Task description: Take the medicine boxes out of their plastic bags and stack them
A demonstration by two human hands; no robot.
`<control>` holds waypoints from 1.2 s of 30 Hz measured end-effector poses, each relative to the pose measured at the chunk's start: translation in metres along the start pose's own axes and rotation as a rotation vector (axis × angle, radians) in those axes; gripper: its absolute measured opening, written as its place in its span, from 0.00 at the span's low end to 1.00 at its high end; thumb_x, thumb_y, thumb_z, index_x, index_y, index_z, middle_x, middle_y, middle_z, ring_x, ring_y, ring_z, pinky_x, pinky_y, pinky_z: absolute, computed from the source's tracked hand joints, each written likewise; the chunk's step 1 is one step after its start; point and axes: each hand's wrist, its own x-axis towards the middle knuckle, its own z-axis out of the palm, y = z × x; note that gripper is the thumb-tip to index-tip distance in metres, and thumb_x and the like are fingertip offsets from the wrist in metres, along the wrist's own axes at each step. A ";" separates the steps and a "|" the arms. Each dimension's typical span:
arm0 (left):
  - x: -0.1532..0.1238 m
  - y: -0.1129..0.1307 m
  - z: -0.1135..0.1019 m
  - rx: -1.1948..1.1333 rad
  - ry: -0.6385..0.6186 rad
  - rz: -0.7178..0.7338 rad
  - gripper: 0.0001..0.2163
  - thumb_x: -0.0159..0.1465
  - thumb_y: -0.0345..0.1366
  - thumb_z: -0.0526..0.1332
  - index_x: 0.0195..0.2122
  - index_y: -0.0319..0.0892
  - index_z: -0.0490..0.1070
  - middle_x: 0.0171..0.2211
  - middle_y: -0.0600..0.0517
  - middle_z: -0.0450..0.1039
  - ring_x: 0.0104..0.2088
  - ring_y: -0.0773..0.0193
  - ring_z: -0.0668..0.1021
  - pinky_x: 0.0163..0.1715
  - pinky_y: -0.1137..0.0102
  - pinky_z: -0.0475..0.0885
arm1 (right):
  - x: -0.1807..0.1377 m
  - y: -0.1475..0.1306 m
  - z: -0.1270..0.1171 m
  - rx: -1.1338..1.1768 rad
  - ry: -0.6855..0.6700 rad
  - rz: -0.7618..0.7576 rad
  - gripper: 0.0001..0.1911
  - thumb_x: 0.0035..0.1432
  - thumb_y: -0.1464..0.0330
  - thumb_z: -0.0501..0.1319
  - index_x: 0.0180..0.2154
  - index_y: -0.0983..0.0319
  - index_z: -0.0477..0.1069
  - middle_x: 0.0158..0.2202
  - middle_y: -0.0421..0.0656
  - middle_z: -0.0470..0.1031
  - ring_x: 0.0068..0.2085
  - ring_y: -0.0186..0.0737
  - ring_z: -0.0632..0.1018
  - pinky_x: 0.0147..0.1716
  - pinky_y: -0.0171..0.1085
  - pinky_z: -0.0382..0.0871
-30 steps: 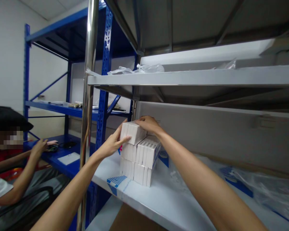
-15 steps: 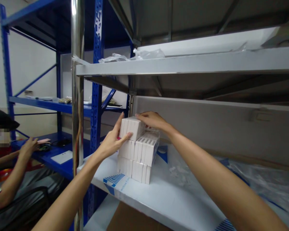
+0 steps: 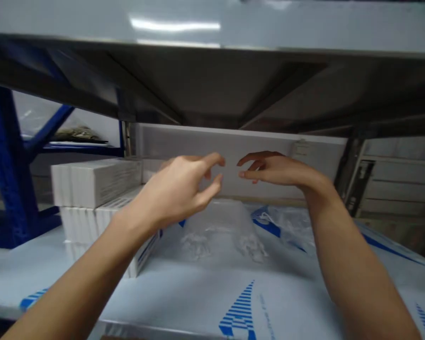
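My left hand hovers above the shelf, fingers curved and apart, with nothing in it. Facing it across a small gap, my right hand is also raised, its fingers bent and loosely spread around empty air. To the left stands a stack of white boxes in several layers; my left forearm covers part of it. Below the hands, a clear plastic bag with bunched-up ends lies on the shelf, touched by neither hand.
The shelf has a pale film with blue print. Another crumpled plastic bag lies at the back right. A metal shelf hangs low overhead. A blue rack post stands at the left.
Both hands have let go of the box stack and moved right, over the plastic bag. The view has turned right and come closer to the shelf.
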 end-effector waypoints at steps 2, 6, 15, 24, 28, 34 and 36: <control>0.028 0.017 0.021 -0.068 -0.177 0.061 0.17 0.67 0.44 0.55 0.55 0.49 0.70 0.38 0.50 0.79 0.38 0.55 0.80 0.37 0.66 0.70 | -0.005 0.033 -0.005 -0.018 -0.012 0.027 0.25 0.54 0.51 0.64 0.50 0.55 0.75 0.36 0.41 0.82 0.34 0.42 0.82 0.37 0.37 0.72; 0.077 0.044 0.062 -0.191 -0.352 0.178 0.14 0.65 0.44 0.57 0.46 0.46 0.76 0.37 0.48 0.79 0.36 0.57 0.79 0.32 0.69 0.68 | 0.000 0.083 0.001 -0.053 -0.213 -0.003 0.13 0.45 0.60 0.69 0.33 0.59 0.79 0.34 0.42 0.81 0.37 0.45 0.81 0.38 0.37 0.74; 0.117 0.062 0.120 -0.307 -0.678 0.234 0.12 0.60 0.42 0.59 0.40 0.42 0.76 0.35 0.50 0.80 0.33 0.59 0.78 0.33 0.69 0.68 | 0.010 0.133 0.040 0.166 -0.586 0.449 0.14 0.30 0.69 0.75 0.26 0.61 0.78 0.28 0.41 0.80 0.27 0.37 0.79 0.31 0.35 0.75; 0.121 0.031 0.163 -0.433 -0.805 0.241 0.15 0.61 0.45 0.59 0.41 0.42 0.77 0.40 0.49 0.81 0.39 0.59 0.79 0.38 0.71 0.70 | 0.011 0.148 0.050 0.260 -0.695 0.466 0.21 0.31 0.73 0.75 0.34 0.62 0.80 0.27 0.39 0.80 0.27 0.35 0.79 0.28 0.30 0.72; 0.120 0.020 0.168 -0.357 -0.805 0.191 0.17 0.60 0.47 0.59 0.41 0.41 0.78 0.40 0.48 0.81 0.38 0.58 0.79 0.38 0.71 0.70 | 0.004 0.146 0.027 0.265 -0.551 0.302 0.10 0.42 0.66 0.73 0.29 0.61 0.79 0.27 0.39 0.78 0.27 0.34 0.78 0.27 0.30 0.72; 0.121 0.015 0.168 -0.447 -0.782 0.203 0.27 0.55 0.55 0.63 0.50 0.42 0.74 0.47 0.48 0.78 0.43 0.58 0.78 0.43 0.71 0.69 | -0.014 0.145 -0.001 0.454 -0.254 0.091 0.19 0.47 0.54 0.72 0.29 0.64 0.76 0.27 0.46 0.78 0.30 0.41 0.80 0.34 0.39 0.77; 0.121 0.016 0.167 -0.496 -0.772 0.252 0.28 0.54 0.55 0.64 0.51 0.42 0.74 0.49 0.48 0.77 0.45 0.57 0.77 0.46 0.70 0.68 | -0.015 0.151 -0.004 0.580 -0.194 0.023 0.20 0.47 0.53 0.73 0.27 0.64 0.75 0.27 0.46 0.77 0.29 0.41 0.80 0.33 0.39 0.77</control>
